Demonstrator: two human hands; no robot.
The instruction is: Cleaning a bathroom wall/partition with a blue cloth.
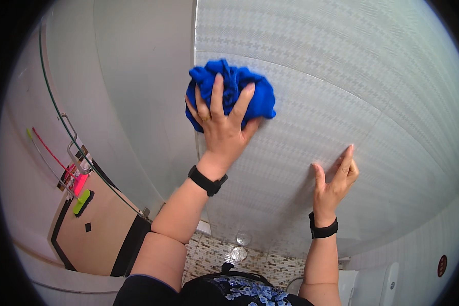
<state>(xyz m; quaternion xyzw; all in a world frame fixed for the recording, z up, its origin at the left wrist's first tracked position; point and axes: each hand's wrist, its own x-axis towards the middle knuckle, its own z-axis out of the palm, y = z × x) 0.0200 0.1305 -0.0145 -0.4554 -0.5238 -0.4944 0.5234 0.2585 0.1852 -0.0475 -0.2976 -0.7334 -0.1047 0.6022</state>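
Note:
My left hand (222,125) presses a bunched blue cloth (262,97) against the pale patterned wall (296,122), close to the vertical edge of the wall. Its fingers are spread over the cloth and gripping into the folds. A black band circles the wrist. Lower and to the right, my right hand (334,183) rests near the same wall, holding nothing. The index finger and thumb are stretched out and apart, while the other fingers curl a little. That wrist also wears a black band.
On the left is a glass door (48,92) with a green edge and a metal handle (71,135). A green broom (83,203) and something pink (80,182) stand beyond it. Below are mosaic floor tiles (270,261), a round drain (238,253) and a white toilet tank (385,283).

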